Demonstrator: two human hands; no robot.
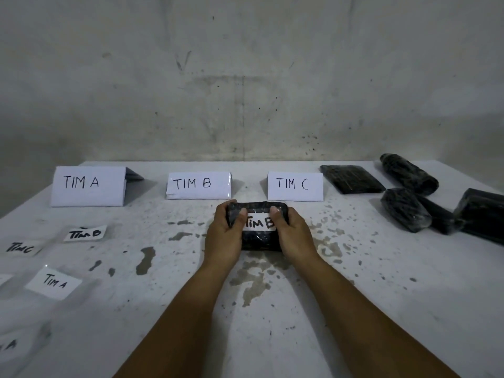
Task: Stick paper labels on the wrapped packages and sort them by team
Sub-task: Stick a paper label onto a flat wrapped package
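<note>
Black wrapped package [259,236] at frame centre, on tabletop [354,309], just before TIM B sign [198,185]. Left hand [222,238], right hand [293,237] grip its ends; thumbs seemingly press "Tim B" label [259,223] flat. Next: set it at TIM B sign. No containers; unlabelled packages [409,192] right, loose labels [54,281] lower left.

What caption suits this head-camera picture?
Both hands, left and right, hold a black package labelled "Tim B" before the TIM B sign.

left hand [222,236]: bare; no ring or glove
right hand [293,236]: bare; no ring
forearms: bare; no sleeves, watch or band
</note>
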